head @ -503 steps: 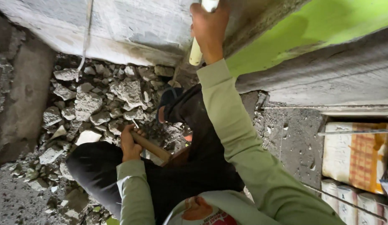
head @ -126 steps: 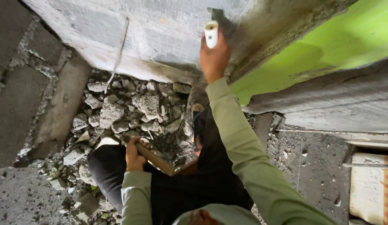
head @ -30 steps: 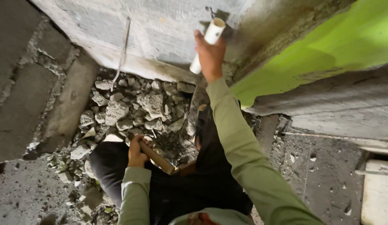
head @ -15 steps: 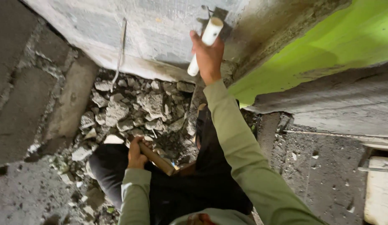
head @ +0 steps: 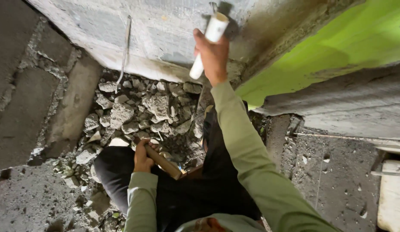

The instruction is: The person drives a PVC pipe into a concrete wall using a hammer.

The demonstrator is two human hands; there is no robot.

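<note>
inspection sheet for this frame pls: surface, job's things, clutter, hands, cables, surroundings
Surface: grey concrete wall, chipped near the pipe.
Job's things: white pipe held against the wall; wooden handle low by the knee, its head hidden.
Clutter: rubble piled at the wall's foot.
Hands: right hand grips the pipe; left hand grips the handle.
Cables: thin metal rod hanging on the wall.
Surroundings: green panel, rough floor.

The wooden handle (head: 162, 161) in the left hand (head: 143, 158) hides its head behind the leg.
</note>
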